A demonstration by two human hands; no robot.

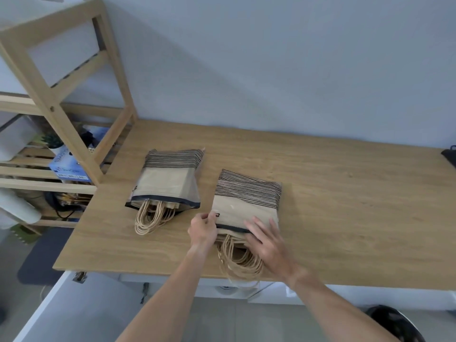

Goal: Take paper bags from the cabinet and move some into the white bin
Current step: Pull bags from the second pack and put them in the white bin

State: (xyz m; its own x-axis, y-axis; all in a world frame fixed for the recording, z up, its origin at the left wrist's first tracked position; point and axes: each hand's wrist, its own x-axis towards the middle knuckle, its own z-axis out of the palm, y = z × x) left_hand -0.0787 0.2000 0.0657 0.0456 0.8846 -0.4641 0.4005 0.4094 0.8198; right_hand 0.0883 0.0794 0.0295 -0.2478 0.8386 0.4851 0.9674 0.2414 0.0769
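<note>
Two clear plastic packs of brown paper bags with black stripes lie flat on the wooden tabletop [345, 206]. The left pack [167, 181] rests untouched, its twisted paper handles spilling toward the front. The right pack [246, 198] sits near the table's front edge, handles hanging over it. My left hand [203, 230] pinches the pack's open lower left corner. My right hand [267, 240] lies flat, fingers spread, on the pack's lower right part and the bags sticking out. No white bin can be made out for certain.
A wooden shelf rack [61, 102] stands at the left with a blue box [70, 166], a small plant and white containers. A dark item [450, 156] lies at the table's far right edge. A white open panel [56, 307] is below left, a dark round object [394, 324] on the floor at right.
</note>
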